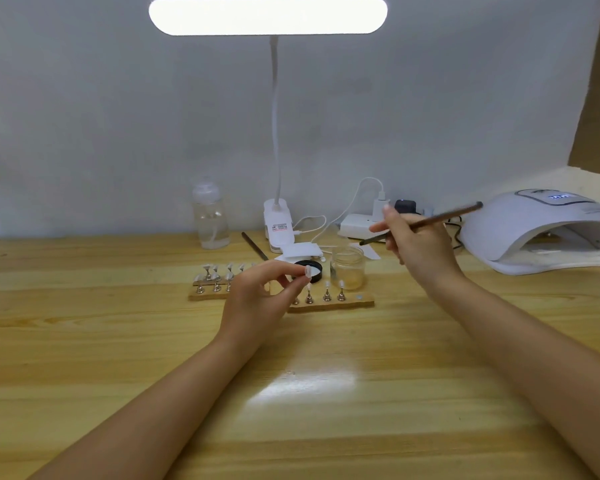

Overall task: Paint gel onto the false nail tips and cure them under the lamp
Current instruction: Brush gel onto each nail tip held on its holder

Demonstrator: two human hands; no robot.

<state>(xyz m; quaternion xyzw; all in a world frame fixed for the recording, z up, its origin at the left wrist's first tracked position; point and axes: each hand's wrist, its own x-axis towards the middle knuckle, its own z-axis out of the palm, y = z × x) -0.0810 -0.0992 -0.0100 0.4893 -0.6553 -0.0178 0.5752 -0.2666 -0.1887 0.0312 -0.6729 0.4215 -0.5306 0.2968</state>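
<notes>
My left hand [257,292] pinches a small clear false nail tip [307,270] between thumb and fingers, just above a wooden holder strip [329,303] carrying several nail tips on metal stands. My right hand [418,242] grips a thin brown brush [440,218], raised off the table with its dark tip pointing left. A black-rimmed gel pot [314,270] sits behind the held tip. The white curing lamp [541,230] stands at the right with its opening facing me.
A second holder strip [207,287] with nail tips lies to the left. A small glass jar [349,266], a clear bottle [211,216], a clip desk lamp [278,220], another brush [253,245], cables and a power strip [355,225] crowd the back of the wooden table [291,393].
</notes>
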